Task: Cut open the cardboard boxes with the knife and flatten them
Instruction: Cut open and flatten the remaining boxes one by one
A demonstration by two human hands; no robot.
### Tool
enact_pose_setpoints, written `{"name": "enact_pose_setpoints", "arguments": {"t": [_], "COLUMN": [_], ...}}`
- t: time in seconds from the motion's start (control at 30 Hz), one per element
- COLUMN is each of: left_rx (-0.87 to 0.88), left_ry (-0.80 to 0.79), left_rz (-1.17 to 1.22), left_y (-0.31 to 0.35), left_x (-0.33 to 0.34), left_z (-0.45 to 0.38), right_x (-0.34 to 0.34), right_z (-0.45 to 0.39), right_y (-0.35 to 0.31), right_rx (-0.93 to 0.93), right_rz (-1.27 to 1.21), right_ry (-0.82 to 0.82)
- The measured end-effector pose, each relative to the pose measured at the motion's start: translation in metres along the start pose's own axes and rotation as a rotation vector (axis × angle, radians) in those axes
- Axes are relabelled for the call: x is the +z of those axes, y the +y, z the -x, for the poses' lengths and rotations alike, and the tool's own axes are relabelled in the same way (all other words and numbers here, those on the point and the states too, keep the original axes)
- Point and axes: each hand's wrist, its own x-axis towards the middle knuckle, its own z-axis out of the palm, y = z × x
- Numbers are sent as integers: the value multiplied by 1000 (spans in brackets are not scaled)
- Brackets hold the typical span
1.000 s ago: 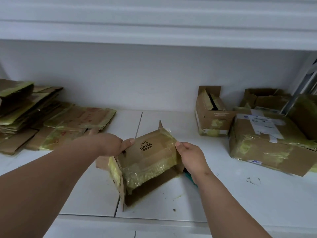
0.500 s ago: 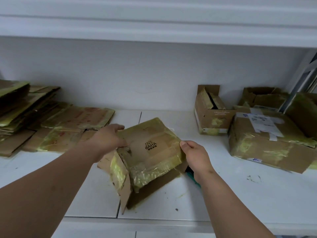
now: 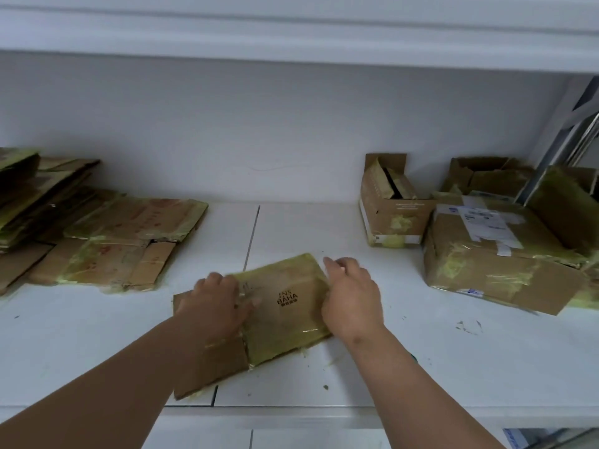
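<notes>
A flattened cardboard box [image 3: 285,306] wrapped in yellowish tape is laid on the white tabletop [image 3: 421,351], near the middle of its front edge, its printed face turned up. It is pressed down from both sides. The left hand [image 3: 215,307] is spread palm-down over the box's left part, fingers fairly straight, where a plain brown flap extends toward the front edge. The right hand [image 3: 351,298] is set on the box's right edge — its fingers are bent over that edge, though whether they actually grip it cannot be told. The printed logo is left uncovered between the two hands.

A stack of flattened boxes [image 3: 120,241] is seen toward the back left corner of the tabletop, well apart from the hands. Toward the back right corner, an open small box [image 3: 392,209] is stood upright, and just beside it a larger taped box [image 3: 499,254] bearing a white shipping label is placed — further cartons are crowded behind it against the wall.
</notes>
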Motion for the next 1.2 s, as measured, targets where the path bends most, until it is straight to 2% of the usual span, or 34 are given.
{"name": "enact_pose_setpoints", "arguments": {"t": [0.1, 0.17, 0.33, 0.53, 0.73, 1.0, 1.2], "left_rx": [41, 60, 139, 113, 93, 129, 81], "left_ry": [-160, -193, -81, -132, -32, -163, -151], "left_rz": [-95, -136, -229, -199, -196, -159, -2], "left_y": [0, -3, -11, -12, -18, -26, -31], "left_x": [17, 20, 17, 32, 37, 32, 23], "left_z": [10, 12, 2, 0, 2, -5, 0], "right_x": [18, 29, 36, 56, 59, 64, 58], "right_z": [5, 9, 3, -1, -4, -7, -8], "right_y": [-8, -10, -21, -23, -27, -26, -29], "right_rx": [-188, -209, -281, -286, -314, -296, -291], "right_rz": [108, 179, 170, 271, 275, 300, 232], "right_ry": [-171, -269, -191, -385, -335, -406, -441]}}
